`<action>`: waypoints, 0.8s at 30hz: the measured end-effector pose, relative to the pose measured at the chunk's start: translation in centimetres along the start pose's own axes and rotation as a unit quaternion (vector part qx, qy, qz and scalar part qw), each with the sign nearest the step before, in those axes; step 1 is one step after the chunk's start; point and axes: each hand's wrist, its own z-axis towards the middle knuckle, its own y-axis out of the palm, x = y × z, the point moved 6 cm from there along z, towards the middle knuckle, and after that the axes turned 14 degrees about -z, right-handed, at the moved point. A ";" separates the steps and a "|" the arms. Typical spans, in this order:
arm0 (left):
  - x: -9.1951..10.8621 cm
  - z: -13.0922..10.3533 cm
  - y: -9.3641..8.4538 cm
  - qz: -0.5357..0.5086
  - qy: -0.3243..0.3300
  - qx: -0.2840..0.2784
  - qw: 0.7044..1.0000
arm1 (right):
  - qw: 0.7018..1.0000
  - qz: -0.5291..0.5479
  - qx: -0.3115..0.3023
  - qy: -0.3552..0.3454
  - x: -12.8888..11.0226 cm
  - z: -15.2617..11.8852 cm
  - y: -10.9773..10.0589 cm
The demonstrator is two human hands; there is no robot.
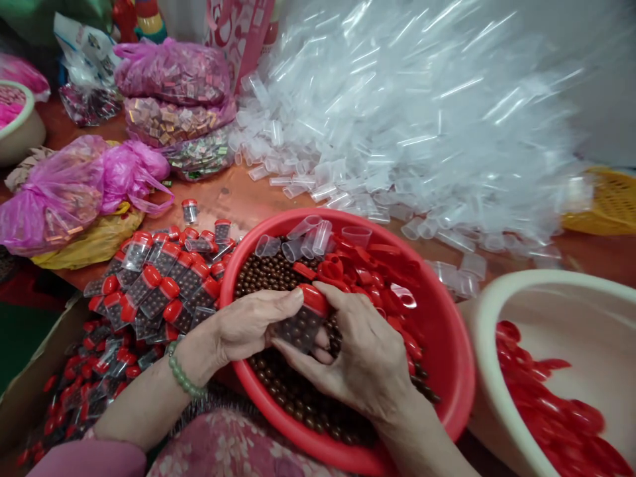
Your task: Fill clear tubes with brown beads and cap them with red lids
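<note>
At your far left, a small bowl [22, 142] stands at the table's edge of view, with a knotted pink bag [64, 182] nearer you, partly over a yellow bag [92, 242]. Just right of these, filled bags [173, 73] are stacked on the orange table [209, 195]. In front of them lies your heap of filled jars [154, 285], red-capped with dark beads inside; more spill down towards you, beside a box edge [42, 351]. Your left hand [248, 324], a green bracelet [186, 377] at its wrist, grips the left side of one filled jar [301, 324], thumb by its red cap. Your right hand [365, 351] closes round the other side, fingers on cap and body. The jar is tilted, above the red basin [460, 391], which holds brown beads [298, 411], clear cups [320, 238] and red caps [365, 271]. Behind the basin spreads a big pile of clear cups [397, 126], its upper part blurred. At your right are a cream basin [487, 318] with red caps inside and, farther back, a yellow basket [609, 205].
</note>
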 end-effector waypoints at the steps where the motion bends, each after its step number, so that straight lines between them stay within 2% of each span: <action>1: -0.1 0.1 0.0 -0.001 0.001 0.001 1.000 | 1.000 -0.003 0.006 -0.005 0.0 0.1 -0.1; 7: -0.6 0.8 -0.1 -0.003 -0.007 0.042 0.999 | 0.999 -0.021 0.037 -0.015 0.4 0.0 -0.7; 11: -1.0 1.5 -0.2 -0.008 -0.026 0.090 0.996 | 0.999 -0.015 0.034 -0.025 0.9 -0.4 -0.4; 13: -1.2 1.9 -0.5 -0.018 -0.038 0.121 0.992 | 1.000 -0.005 0.009 -0.025 1.1 -0.6 0.0; 18: -1.4 2.1 -1.0 -0.033 -0.051 0.188 0.980 | 0.994 0.024 -0.108 -0.020 1.4 -1.1 1.3; 24: -1.5 2.4 -0.3 -0.054 0.021 0.243 0.968 | 0.998 0.015 -0.063 -0.017 1.4 -1.1 1.0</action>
